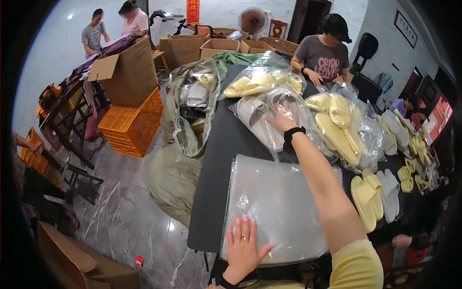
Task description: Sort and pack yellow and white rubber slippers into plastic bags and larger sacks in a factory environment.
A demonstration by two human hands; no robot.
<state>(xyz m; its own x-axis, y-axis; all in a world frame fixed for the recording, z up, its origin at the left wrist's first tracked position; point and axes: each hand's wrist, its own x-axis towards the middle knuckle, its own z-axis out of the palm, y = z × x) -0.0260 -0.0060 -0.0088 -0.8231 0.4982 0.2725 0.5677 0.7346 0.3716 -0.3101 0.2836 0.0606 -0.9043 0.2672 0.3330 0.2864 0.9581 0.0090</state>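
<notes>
My left hand (245, 248), with a ring on one finger, lies flat with its fingers apart on the near left corner of a stack of clear plastic bags (279, 207). Stretched across the table, my right hand (284, 118) rests on a pair of light grey slippers (254, 114) sealed in clear plastic. Its fingers look extended over the film, and glare blurs their tips. Bagged yellow slippers (264, 82) lie just beyond, and more bagged yellow slippers (337, 132) sit to the right of my right hand.
The black table (211, 212) also bears unbagged yellow slippers (365, 202) and grey slippers (389, 192) at right. A green sack (185, 115) of bagged slippers stands at its left edge, near orange crates (130, 123). Across the table, a person (325, 53) handles something in plastic.
</notes>
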